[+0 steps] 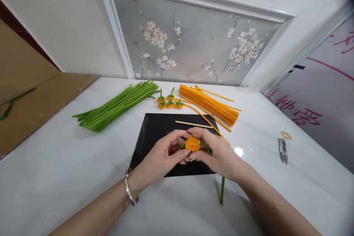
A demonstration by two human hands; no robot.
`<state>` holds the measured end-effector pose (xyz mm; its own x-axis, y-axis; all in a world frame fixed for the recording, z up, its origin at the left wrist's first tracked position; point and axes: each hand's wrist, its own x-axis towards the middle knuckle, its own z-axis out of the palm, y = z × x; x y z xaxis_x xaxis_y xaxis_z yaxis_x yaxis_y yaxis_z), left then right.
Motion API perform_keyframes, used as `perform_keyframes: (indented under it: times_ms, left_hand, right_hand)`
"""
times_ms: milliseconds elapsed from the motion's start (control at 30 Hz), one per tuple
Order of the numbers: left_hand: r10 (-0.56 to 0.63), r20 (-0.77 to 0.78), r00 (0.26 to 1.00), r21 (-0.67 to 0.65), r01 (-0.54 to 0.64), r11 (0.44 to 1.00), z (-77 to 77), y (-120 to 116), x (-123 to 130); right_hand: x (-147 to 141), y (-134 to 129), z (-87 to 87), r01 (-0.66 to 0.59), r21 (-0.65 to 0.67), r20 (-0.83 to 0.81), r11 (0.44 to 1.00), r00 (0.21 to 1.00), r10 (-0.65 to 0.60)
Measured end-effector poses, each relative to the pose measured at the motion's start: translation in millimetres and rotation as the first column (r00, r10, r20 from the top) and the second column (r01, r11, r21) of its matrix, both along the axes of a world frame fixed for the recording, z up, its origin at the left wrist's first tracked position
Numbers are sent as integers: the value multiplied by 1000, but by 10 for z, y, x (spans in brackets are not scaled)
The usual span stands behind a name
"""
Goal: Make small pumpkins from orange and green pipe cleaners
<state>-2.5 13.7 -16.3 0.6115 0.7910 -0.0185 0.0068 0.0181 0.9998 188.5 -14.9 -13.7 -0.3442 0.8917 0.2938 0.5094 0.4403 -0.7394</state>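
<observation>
Above a black mat (155,125), my left hand (168,151) and my right hand (214,151) meet around a small orange pipe-cleaner pumpkin (193,143). Fingers of both hands are closed on it from either side. Green pipe-cleaner ends stick out left and right of the orange piece, partly covered by my fingers. A longer green pipe cleaner (222,191) hangs below my right hand, past the mat's front edge. Behind the hands a thin pale wooden stick (193,124) lies on the mat.
Several finished orange pumpkins with green tops (170,103) stand behind the mat. A green pipe-cleaner bundle (118,107) lies left, an orange bundle (210,105) right, with loose strands over the mat. Thread snips (283,150) and a yellowish ring (285,135) lie far right.
</observation>
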Motion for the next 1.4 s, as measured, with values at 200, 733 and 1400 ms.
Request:
perform_keyframes:
  times_ms: [200,733,1400]
  left_hand:
    - [31,-7,999,67,-31,997,2,-6,1]
    - [140,77,987,-30,-138,990,13,3,23]
    - [194,200,960,-171,-161,972,6,-8,13]
  right_hand:
    - [5,16,-9,42,10,-29,999,999,-42]
    - [-18,24,4,-34,-80,-147,996,989,22]
    - [-83,3,-34,196,309,-14,930,979,-202]
